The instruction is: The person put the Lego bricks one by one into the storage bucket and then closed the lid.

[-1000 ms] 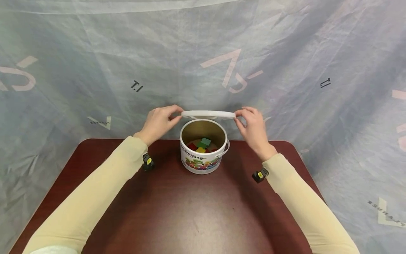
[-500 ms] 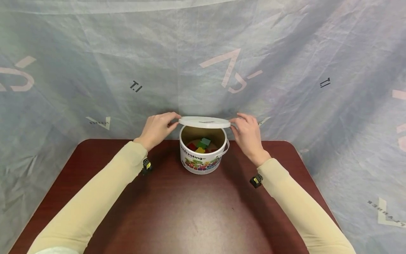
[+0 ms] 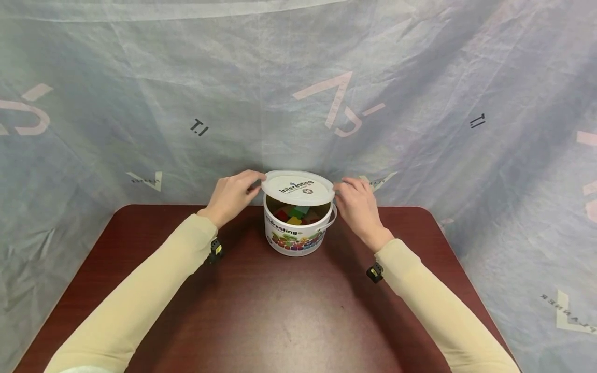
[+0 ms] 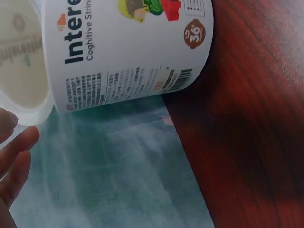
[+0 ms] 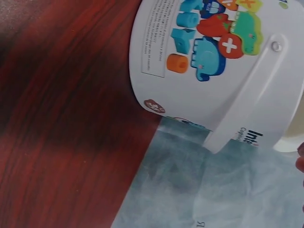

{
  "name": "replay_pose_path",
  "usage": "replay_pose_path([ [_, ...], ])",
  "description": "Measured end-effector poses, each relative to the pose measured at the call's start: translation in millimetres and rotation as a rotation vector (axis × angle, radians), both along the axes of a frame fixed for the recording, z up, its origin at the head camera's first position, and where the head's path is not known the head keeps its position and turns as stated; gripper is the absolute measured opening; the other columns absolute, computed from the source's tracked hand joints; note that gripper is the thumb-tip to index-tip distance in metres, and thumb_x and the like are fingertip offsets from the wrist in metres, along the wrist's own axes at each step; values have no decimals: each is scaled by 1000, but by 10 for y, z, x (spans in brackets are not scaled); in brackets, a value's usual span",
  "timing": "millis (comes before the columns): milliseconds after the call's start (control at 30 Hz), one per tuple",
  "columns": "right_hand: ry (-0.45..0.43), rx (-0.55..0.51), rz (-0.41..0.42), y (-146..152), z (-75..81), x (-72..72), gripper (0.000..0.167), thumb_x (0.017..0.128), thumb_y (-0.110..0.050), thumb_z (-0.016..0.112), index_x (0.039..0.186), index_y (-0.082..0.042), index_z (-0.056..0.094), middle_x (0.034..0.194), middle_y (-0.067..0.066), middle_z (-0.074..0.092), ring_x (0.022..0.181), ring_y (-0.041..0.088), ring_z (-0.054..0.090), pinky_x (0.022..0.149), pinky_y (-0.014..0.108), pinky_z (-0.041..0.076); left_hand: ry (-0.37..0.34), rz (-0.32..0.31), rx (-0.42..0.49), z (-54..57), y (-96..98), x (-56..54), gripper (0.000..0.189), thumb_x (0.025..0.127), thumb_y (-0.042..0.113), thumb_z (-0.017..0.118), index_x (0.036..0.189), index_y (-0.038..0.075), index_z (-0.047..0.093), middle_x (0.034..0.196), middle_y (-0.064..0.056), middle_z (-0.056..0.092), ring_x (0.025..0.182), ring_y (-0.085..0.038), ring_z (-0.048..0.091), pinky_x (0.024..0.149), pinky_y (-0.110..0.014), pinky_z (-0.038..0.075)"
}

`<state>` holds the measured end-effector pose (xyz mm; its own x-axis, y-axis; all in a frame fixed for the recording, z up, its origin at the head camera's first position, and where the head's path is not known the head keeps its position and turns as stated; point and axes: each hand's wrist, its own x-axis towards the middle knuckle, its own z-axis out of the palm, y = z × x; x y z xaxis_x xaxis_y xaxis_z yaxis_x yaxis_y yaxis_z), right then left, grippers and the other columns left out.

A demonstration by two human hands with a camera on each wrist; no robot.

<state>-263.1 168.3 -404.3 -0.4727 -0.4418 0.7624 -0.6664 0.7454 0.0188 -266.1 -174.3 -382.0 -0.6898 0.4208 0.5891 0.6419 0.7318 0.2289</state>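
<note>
A white round lid (image 3: pixel 294 187) is held tilted over the back of a white printed bucket (image 3: pixel 295 243), its lettered top facing up toward me. My left hand (image 3: pixel 231 195) pinches the lid's left edge. On the opposite edge, my right hand (image 3: pixel 359 210) pinches it as well. Through the gap at the front, several coloured blocks (image 3: pixel 295 219) show inside the bucket. In the left wrist view the left fingers (image 4: pixel 21 145) are at the lid's rim. Only a bit of the right fingers (image 5: pixel 300 161) appears in the right wrist view.
The bucket stands near the back edge of a dark red table (image 3: pixel 289 305). Its white handle (image 3: pixel 331 218) hangs down on the right side. Close behind the table hangs a grey printed sheet (image 3: pixel 298 103).
Both hands have come down with the lid, the right one also moving inward. The lid, seen nearly edge-on before, now tips toward me and covers the bucket's rear part.
</note>
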Motion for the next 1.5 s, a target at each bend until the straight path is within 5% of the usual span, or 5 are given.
replay_pose_path([
  [533, -15, 11, 35, -10, -108, 89, 24, 91, 7, 68, 112, -4, 74, 109, 13, 78, 104, 33, 70, 94, 52, 50, 59, -32, 27, -264, 17, 69, 28, 98, 4, 71, 124, 10, 77, 122, -7, 73, 77, -27, 72, 61, -43, 57],
  [1233, -20, 117, 25, 19, -279, 196, 33, 89, 1, 78, 121, -2, 74, 119, 18, 74, 113, 36, 67, 100, 53, 51, 236, -64, -154, -506, -62, 166, 36, 91, 1, 77, 126, 7, 74, 123, -10, 72, 82, -28, 75, 57, -42, 60],
  [1367, -36, 98, 27, 22, -297, 205, 33, 90, 5, 72, 123, -2, 73, 120, 18, 74, 114, 36, 66, 102, 54, 50, 148, -39, -108, -512, -49, 194, 34, 94, 2, 71, 127, 8, 73, 124, -9, 71, 80, -27, 73, 58, -43, 59],
  [1500, -148, 19, 21, 15, -294, 206, 32, 97, 1, 64, 128, 0, 70, 126, 17, 72, 119, 35, 64, 106, 54, 47, -78, 18, 44, -502, -10, 210, 32, 103, 21, 63, 133, 12, 71, 130, -6, 68, 79, -21, 70, 61, -40, 57],
])
